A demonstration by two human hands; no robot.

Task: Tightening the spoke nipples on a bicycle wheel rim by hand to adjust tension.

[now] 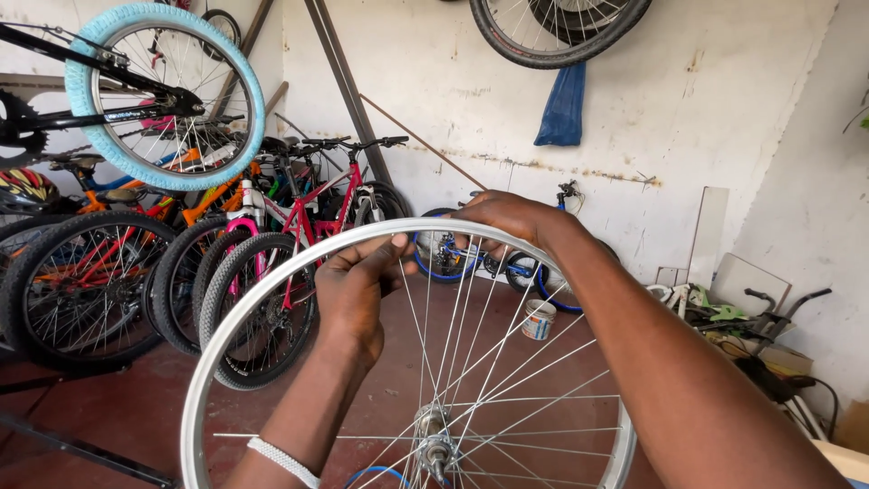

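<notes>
Left hand (358, 285) and right hand (511, 220) grip the top of a bare silver wheel rim (210, 355).

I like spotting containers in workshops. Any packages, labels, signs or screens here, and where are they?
Small tub: on the red floor by the back wall, just beyond the bare silver wheel rim; round, white with an orange band.
Blue bag: hanging on the white wall under a mounted tyre; soft, plain blue.
No signs or screens visible.
</notes>
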